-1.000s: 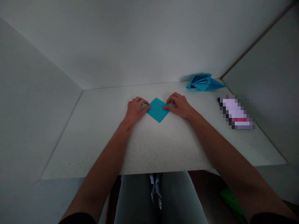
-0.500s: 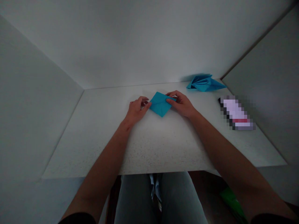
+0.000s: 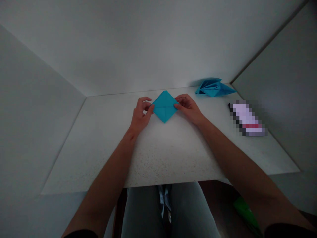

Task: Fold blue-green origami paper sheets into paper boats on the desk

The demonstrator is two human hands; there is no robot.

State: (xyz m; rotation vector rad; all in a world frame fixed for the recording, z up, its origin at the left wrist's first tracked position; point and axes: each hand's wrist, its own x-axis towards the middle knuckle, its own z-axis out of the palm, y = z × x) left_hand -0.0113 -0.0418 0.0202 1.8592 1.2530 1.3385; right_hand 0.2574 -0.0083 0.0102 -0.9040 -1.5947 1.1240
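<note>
A blue folded paper point(image 3: 164, 106), diamond-shaped with a crease across its middle, is held up between both hands over the white table. My left hand point(image 3: 142, 113) pinches its left corner between thumb and fingers. At the right corner, my right hand point(image 3: 187, 107) grips the paper with the thumb in front and the fingers behind. The top point of the paper shows two layers slightly apart.
Against the back wall at the right lies a blue folded paper figure point(image 3: 213, 88). A phone with a blurred screen point(image 3: 247, 118) rests on the table point(image 3: 158, 165) near the right wall. Something green point(image 3: 246, 211) is below the table.
The blue paper has turned so its crease lies level, and it has shifted a little left. My left hand has moved slightly left and now pinches its corner more firmly.
</note>
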